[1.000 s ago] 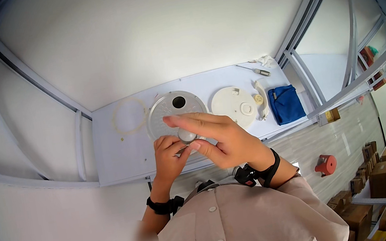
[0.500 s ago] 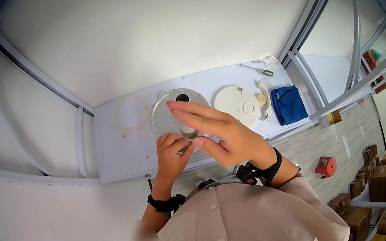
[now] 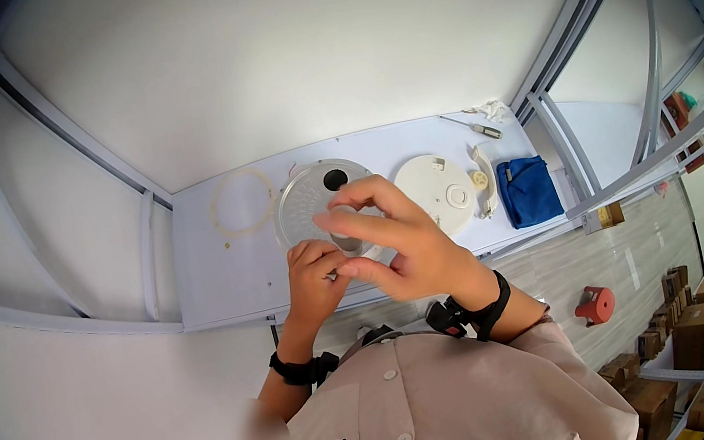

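A round silver metal plate (image 3: pixel 296 210) with a dark round spot (image 3: pixel 334 180) lies mid-table, partly hidden by my hands. Over its near part is a small grey cylinder (image 3: pixel 347 242); my hands hide its sides. My left hand (image 3: pixel 313 278) is closed beside its base, with a small dark bit (image 3: pixel 330 276) showing at the fingers; what they grip is mostly hidden. Bent round the cylinder with fingers apart is my right hand (image 3: pixel 406 244), its thumb close to the left fingertips. To the right lies a white round cover (image 3: pixel 434 188) with a raised ring.
A thin cream ring (image 3: pixel 215 209) lies at the table's left. Right of the cover are a curved white part (image 3: pixel 488 181), a folded blue cloth (image 3: pixel 528 192) and a screwdriver (image 3: pixel 484 131). Frame posts stand at both sides. A red stool (image 3: pixel 595 305) and cardboard boxes (image 3: pixel 695 335) are on the right.
My right hand's outstretched fingers have curled down and drawn in around the grey cylinder. My left hand keeps its place, turned slightly, and a small dark bit now shows at its fingers.
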### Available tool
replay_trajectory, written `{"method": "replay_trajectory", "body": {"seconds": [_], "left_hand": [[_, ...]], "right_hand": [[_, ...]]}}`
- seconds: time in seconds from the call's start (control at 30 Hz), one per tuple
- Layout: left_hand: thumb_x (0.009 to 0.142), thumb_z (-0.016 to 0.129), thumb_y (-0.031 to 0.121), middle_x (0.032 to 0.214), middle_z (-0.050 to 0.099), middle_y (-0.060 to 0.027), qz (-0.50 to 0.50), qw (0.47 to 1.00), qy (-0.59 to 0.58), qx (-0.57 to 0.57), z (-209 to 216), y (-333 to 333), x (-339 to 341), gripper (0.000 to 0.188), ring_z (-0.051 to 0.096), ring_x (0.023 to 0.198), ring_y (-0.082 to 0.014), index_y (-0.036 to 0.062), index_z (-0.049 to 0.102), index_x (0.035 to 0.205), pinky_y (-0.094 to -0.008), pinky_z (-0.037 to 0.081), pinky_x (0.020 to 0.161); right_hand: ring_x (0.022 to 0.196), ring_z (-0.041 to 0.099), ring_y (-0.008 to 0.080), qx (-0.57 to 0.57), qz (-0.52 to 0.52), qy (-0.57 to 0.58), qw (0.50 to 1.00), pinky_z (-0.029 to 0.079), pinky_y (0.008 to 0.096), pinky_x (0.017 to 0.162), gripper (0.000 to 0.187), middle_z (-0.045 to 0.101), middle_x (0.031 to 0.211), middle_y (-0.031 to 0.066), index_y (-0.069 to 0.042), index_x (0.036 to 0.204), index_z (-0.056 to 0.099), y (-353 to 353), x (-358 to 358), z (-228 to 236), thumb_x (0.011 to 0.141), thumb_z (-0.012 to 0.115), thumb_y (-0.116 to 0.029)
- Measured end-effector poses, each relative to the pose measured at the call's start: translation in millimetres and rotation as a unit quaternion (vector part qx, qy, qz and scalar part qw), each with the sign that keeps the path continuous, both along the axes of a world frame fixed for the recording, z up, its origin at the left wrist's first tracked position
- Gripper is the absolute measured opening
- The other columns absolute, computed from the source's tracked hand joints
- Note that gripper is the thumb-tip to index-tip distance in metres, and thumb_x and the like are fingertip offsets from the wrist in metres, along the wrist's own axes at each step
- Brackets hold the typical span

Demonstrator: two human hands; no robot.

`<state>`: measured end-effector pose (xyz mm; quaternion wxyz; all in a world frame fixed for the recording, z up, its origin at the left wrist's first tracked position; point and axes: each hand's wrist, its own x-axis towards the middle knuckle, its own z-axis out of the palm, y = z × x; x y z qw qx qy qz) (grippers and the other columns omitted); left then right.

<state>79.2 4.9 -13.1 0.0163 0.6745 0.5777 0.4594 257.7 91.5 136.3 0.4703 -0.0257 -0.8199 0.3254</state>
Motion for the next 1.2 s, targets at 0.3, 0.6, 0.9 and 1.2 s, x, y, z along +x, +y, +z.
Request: {"method": "replay_trajectory", "body": {"seconds": [0.3, 0.6, 0.9, 1.2], "left_hand": [[0.079, 0.089, 0.017, 0.087, 0.066, 0.0031, 0.008, 1.0, -0.002, 0.02, 11, 0, 6, 0.013, 0.059, 0.089, -0.0206, 0.0148, 0.078, 0.086, -0.0382, 0.04, 0.083], [0.074, 0.088, 0.012, 0.088, 0.066, 0.0044, 0.027, 1.0, -0.001, 0.014, 4, 2, 5, 0.017, 0.061, 0.089, -0.0214, 0.0163, 0.076, 0.086, -0.0388, 0.043, 0.082], [0.076, 0.087, 0.015, 0.091, 0.069, 0.0038, 0.034, 0.999, 0.006, 0.023, -1, 2, 4, 0.015, 0.062, 0.089, -0.0216, 0.0148, 0.075, 0.085, -0.039, 0.044, 0.081], [0.076, 0.086, 0.015, 0.092, 0.07, 0.0034, 0.031, 0.999, 0.001, 0.024, 2, 3, 6, 0.014, 0.062, 0.09, -0.0217, 0.0142, 0.078, 0.087, -0.0393, 0.044, 0.081]], "right_hand": [[0.096, 0.071, 0.0241, -0.04, 0.025, -0.043, 0.998, 0.058, 0.0327, 0.077, 0.035, 0.07, 0.126, 0.0163, -0.006, 0.128, 0.074, 2, 6, 5, 0.092, 0.076, -0.003], [0.09, 0.067, 0.0224, -0.004, -0.036, 0.013, 0.999, 0.058, 0.0332, 0.074, 0.038, 0.062, 0.102, 0.0097, -0.011, 0.118, 0.08, 1, -3, -6, 0.081, 0.088, -0.009], [0.086, 0.062, 0.0235, 0.104, -0.139, 0.028, 0.984, 0.06, 0.0353, 0.08, 0.04, 0.055, 0.098, 0.0101, -0.009, 0.116, 0.08, -10, -12, -11, 0.077, 0.09, -0.009], [0.085, 0.062, 0.0225, 0.094, -0.173, 0.019, 0.98, 0.052, 0.0324, 0.068, 0.041, 0.059, 0.103, 0.0128, -0.009, 0.121, 0.078, -13, -14, -14, 0.081, 0.088, -0.008]]}}
